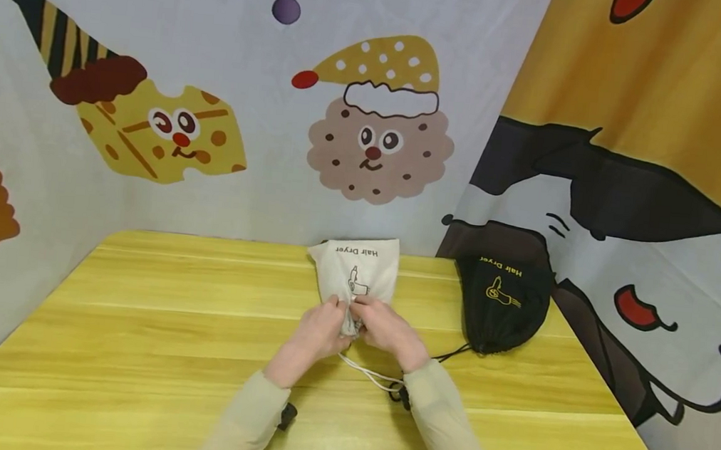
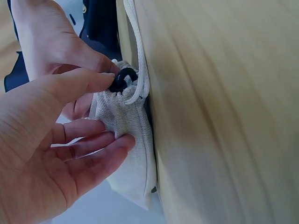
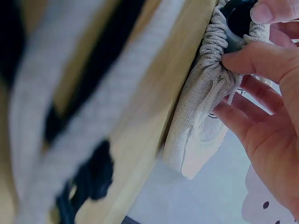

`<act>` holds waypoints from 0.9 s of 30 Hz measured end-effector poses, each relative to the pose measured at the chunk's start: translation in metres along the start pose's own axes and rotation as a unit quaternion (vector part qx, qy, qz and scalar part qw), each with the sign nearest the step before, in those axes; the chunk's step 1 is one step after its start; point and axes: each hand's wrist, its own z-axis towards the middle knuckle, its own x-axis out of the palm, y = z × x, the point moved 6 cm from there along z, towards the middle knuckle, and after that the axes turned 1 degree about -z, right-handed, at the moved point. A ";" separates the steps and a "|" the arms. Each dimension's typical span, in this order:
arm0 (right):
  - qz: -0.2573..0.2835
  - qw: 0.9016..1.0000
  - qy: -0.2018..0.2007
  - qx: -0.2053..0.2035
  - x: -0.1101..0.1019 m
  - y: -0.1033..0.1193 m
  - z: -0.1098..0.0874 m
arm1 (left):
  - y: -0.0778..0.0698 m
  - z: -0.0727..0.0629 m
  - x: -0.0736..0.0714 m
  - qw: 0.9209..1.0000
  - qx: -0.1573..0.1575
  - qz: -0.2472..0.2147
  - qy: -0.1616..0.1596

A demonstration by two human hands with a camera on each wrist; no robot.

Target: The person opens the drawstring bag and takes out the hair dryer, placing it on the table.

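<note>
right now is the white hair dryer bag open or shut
The bag is partly open: its gathered mouth gapes around a dark object inside.

So the worktop (image 1: 151,335) is yellowish wood with streaky grain running left to right. Over at the far edge, around the middle, there's an off-white bag (image 1: 362,264) printed "Hair Dryer", its white cord (image 1: 365,371) trailing near and right. A matching black bag (image 1: 504,305) sits far right, with a dark cord (image 1: 452,352) coming off its near end.
</note>
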 end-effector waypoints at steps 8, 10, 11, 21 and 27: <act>0.008 1.000 0.016 -0.015 0.006 0.013 0.013 | 0.012 -0.011 -0.008 0.999 -0.016 0.015 -0.027; 0.007 1.000 0.016 -0.025 0.008 0.015 0.015 | 0.014 -0.013 -0.009 0.999 -0.022 0.021 -0.034; 0.005 0.999 0.015 -0.030 0.009 0.017 0.016 | 0.016 -0.014 -0.009 0.999 -0.025 0.026 -0.037; -0.060 0.998 0.007 -0.018 0.006 0.020 0.012 | 0.021 -0.016 -0.007 0.998 -0.043 0.048 -0.029; -0.096 0.995 -0.020 -0.012 0.000 0.020 0.007 | 0.021 -0.015 -0.009 0.997 -0.023 0.052 -0.044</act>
